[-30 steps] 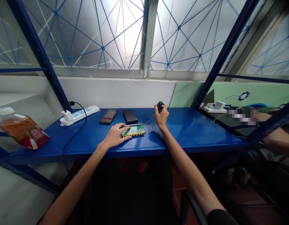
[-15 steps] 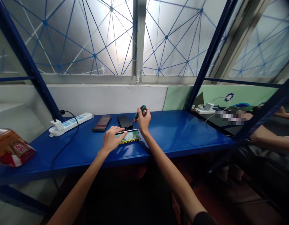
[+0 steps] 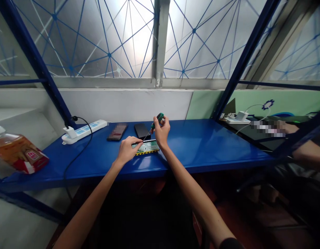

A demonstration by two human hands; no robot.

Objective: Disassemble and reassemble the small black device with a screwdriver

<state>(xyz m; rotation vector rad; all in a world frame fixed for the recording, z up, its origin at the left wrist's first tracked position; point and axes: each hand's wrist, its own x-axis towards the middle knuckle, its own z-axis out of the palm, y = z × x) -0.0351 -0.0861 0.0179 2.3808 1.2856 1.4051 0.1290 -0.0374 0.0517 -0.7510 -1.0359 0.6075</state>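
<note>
My right hand (image 3: 162, 130) grips a screwdriver (image 3: 160, 118) by its green and black handle. The thin shaft slants down and left to the back edge of a green circuit board (image 3: 146, 147), which has a yellow-and-black striped front edge and lies on the blue table. My left hand (image 3: 128, 149) is over the board's left end, thumb and fingertips closed together close to the screwdriver's tip. Whatever lies between those fingertips is too small to make out. Just behind the board is a black flat box-like object (image 3: 142, 131).
A phone (image 3: 117, 132) lies left of the black object. A white power strip (image 3: 84, 132) with a plug and black cable (image 3: 83, 147) sits farther left. A bottle with a brown label (image 3: 22, 152) stands at the left edge. Another person's arm (image 3: 309, 152) shows at the right, beyond a blue post.
The view has shifted slightly, moving the scene right and up. My left thumb and fingers, apart before, have closed together near the screwdriver's tip. My right hand keeps its grip on the screwdriver.
</note>
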